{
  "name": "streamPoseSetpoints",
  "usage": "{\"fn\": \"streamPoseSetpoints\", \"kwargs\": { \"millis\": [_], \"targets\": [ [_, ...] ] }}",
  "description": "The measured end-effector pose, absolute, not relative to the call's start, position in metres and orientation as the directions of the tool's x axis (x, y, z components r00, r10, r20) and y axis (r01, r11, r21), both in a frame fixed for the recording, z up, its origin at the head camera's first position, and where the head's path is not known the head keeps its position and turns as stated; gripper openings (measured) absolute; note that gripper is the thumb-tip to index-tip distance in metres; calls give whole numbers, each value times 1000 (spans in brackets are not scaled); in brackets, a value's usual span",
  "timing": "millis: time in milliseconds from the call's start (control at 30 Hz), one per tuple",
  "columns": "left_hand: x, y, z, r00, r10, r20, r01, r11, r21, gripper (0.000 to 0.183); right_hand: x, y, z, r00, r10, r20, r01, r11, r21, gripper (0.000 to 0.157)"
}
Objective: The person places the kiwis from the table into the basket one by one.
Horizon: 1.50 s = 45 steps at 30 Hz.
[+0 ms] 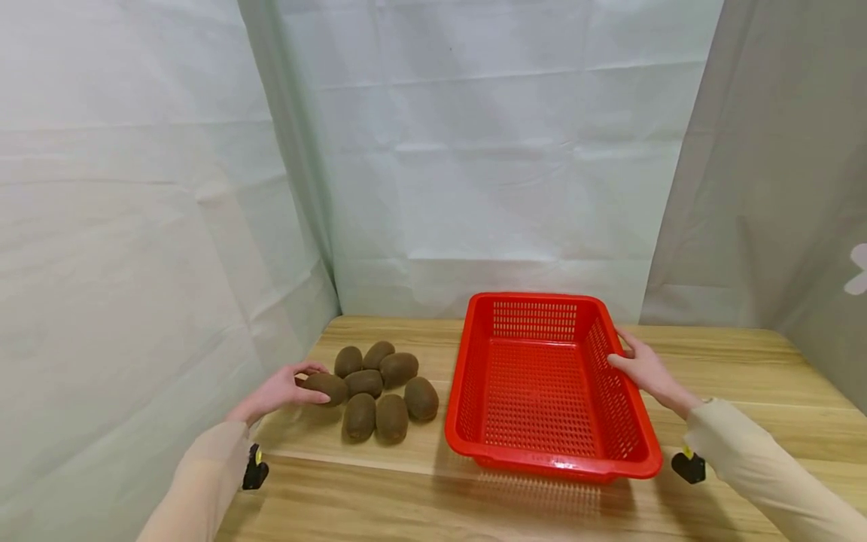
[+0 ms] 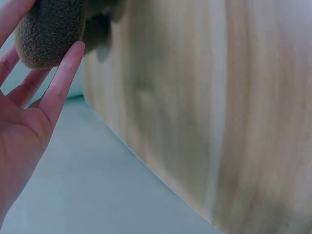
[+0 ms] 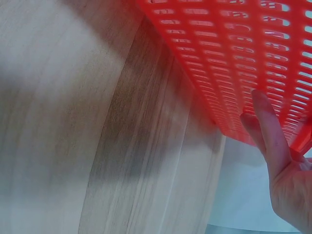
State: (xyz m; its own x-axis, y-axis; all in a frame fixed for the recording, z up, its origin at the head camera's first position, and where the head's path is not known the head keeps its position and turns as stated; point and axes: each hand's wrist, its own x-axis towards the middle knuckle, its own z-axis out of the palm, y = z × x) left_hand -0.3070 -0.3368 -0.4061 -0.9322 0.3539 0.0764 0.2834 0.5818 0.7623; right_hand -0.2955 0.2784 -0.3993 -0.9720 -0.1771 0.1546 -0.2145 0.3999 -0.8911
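Observation:
At the left end of a group of several brown kiwis, my left hand holds one kiwi between thumb and fingers. In the left wrist view this fuzzy kiwi lies against the fingertips, away from the palm. A red plastic basket with slotted walls and a bare bottom stands to the right of the kiwis. My right hand grips its right rim, the thumb over the top edge. The right wrist view shows its fingers along the outside of the slotted wall.
All this is on a wooden table. Pale cloth hangs behind it and along the left side, and a greyer cloth hangs on the right. Dark wrist devices sit at both sleeves.

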Motion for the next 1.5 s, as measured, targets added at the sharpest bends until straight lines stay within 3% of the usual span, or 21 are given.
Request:
{"fn": "streamPoseSetpoints", "kwargs": {
  "millis": [167, 600, 833, 1500],
  "targets": [
    [-310, -321, -395, -933, 346, 101, 297, 578, 760, 56, -295, 278, -402, -975, -166, 147, -203, 406, -891, 65],
    [-298, -250, -331, -884, 437, 164, 397, 518, 757, 48, -298, 278, -402, -977, -139, 163, -208, 423, -882, 64],
    [-306, -213, -318, -822, 523, 228, 491, 446, 748, 46, -297, 278, -402, -976, -144, 163, -209, 421, -883, 65],
    [-316, -102, -297, -622, 765, 168, 558, 282, 781, 43, -296, 275, -403, -977, -132, 168, -209, 438, -874, 65]
  ]
}}
